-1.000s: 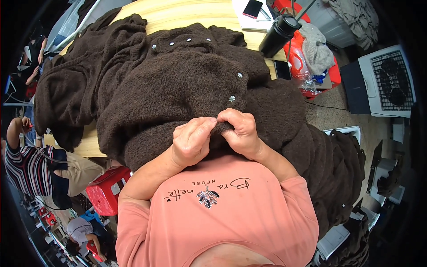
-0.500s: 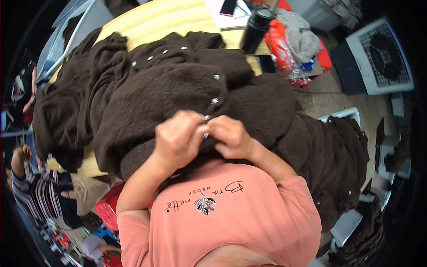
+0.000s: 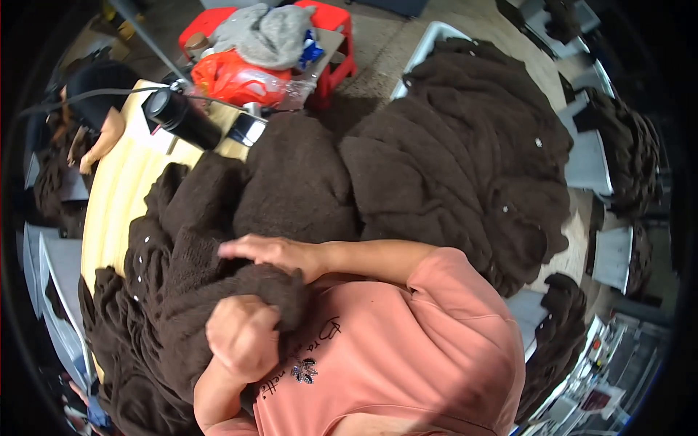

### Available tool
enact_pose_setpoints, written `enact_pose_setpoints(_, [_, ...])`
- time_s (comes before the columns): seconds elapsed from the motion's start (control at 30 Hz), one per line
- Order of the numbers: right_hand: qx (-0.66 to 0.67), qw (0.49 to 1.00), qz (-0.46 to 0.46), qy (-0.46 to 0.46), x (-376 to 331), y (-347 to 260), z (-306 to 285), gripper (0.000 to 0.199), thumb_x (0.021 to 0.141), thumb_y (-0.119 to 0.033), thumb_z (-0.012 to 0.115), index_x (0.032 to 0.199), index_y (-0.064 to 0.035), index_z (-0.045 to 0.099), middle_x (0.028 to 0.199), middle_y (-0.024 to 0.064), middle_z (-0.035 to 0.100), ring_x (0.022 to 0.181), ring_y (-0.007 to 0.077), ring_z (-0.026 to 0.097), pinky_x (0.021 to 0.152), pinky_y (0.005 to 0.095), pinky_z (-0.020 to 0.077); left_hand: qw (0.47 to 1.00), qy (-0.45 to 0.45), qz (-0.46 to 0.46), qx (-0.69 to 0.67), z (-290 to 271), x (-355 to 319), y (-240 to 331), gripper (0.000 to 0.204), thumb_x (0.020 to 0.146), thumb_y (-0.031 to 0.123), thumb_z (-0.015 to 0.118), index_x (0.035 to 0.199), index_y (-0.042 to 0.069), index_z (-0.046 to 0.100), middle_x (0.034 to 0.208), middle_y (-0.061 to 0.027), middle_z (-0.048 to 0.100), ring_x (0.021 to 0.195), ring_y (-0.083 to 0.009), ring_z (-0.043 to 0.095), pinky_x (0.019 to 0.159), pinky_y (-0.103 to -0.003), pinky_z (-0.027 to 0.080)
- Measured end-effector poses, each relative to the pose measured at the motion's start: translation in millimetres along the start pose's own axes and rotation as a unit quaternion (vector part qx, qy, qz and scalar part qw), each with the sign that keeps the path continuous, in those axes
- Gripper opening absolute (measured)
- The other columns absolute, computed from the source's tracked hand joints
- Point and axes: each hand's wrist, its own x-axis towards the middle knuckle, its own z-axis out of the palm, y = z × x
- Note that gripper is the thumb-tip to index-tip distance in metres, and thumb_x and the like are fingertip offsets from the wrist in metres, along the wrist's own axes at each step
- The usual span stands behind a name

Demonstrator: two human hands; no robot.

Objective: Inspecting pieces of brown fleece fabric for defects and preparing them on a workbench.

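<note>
A dark brown knit cardigan (image 3: 185, 305) lies bunched in front of me, its folds running off the left side. My left hand (image 3: 243, 338) is closed on a fold of it close to my body, fingers curled. Just beyond, my right hand (image 3: 283, 256) rests across the top of the same fold, fingers stretched out to the left and slightly blurred. Small pale buttons dot the knit farther left. Whether my right thumb pinches any cloth is hidden.
More dark brown knit garments (image 3: 458, 160) are heaped to my right, over a white bin (image 3: 436, 33). A black bottle (image 3: 182, 120) and a phone (image 3: 247, 128) sit on the wooden table (image 3: 109, 189). Red stools (image 3: 342, 43) bear bags and a grey knit (image 3: 265, 33). Another person's arm (image 3: 105, 138) shows at far left.
My view has swung to the right. Both hands were together at a button on the cardigan; now they are apart, the left gripping a fold and the right spread over it.
</note>
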Motion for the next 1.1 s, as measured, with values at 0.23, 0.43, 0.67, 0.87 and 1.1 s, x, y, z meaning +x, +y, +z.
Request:
enact_pose_setpoints(0.23, [0.125, 0.987, 0.006, 0.1, -33, -26, 23, 0.03, 0.072, -0.005, 0.068, 0.099, 0.0017, 0.057, 0.096, 0.0124, 0.06, 0.09, 0.0239, 0.06, 0.078, 0.0312, 0.0462, 0.971, -0.068, -0.227, 0.002, -18, 3, 6, 0.087, 0.049, 0.005, 0.082, 0.125, 0.002, 0.039, 0.115, -0.0178, 0.05, 0.106, -0.0285, 0.053, 0.09, -0.035, 0.044])
enact_pose_setpoints(0.43, [-0.155, 0.966, -0.008, 0.204, -60, -49, 43, 0.046, 0.066, 0.001, 0.068, 0.108, 0.0, 0.05, 0.104, 0.0129, 0.054, 0.088, 0.025, 0.06, 0.075, 0.0322, 0.0487, 0.902, -0.097, -0.353, -0.231, 10, -35, -17, 0.023, 0.07, -0.001, 0.063, 0.092, -0.002, 0.056, 0.085, -0.0065, 0.059, 0.077, -0.0134, 0.054, 0.072, -0.03, 0.047])
enact_pose_setpoints(0.67, [-0.023, 0.93, 0.311, 0.197, -123, -52, 10, 0.02, 0.078, -0.01, 0.066, 0.093, 0.0005, 0.057, 0.079, 0.0036, 0.06, 0.064, 0.006, 0.054, 0.06, 0.0234, 0.0462, 0.952, 0.202, -0.203, 0.107, -230, 2, -83, 0.044, 0.087, 0.016, 0.054, 0.125, -0.004, 0.046, 0.118, -0.0137, 0.056, 0.097, -0.0219, 0.058, 0.084, -0.031, 0.047])
enact_pose_setpoints(0.87, [-0.099, 0.95, 0.287, 0.069, -169, -80, -44, 0.028, 0.075, -0.019, 0.062, 0.095, 0.0007, 0.059, 0.086, 0.0192, 0.063, 0.08, 0.0321, 0.061, 0.07, 0.0395, 0.0471, 0.848, 0.316, -0.199, 0.377, -268, 48, -78, 0.042, 0.078, 0.016, 0.058, 0.116, -0.001, 0.05, 0.11, -0.0122, 0.057, 0.093, -0.0232, 0.058, 0.079, -0.033, 0.048])
enact_pose_setpoints(1.1, [-0.097, 0.916, 0.329, 0.208, -261, -131, -122, 0.026, 0.077, -0.018, 0.065, 0.095, 0.0005, 0.059, 0.087, 0.0153, 0.064, 0.077, 0.0237, 0.063, 0.066, 0.0334, 0.0482, 0.851, 0.332, -0.044, 0.405, -143, 223, 3, 0.04, 0.068, 0.017, 0.063, 0.105, 0.003, 0.054, 0.1, -0.0104, 0.059, 0.089, -0.0247, 0.059, 0.073, -0.035, 0.049])
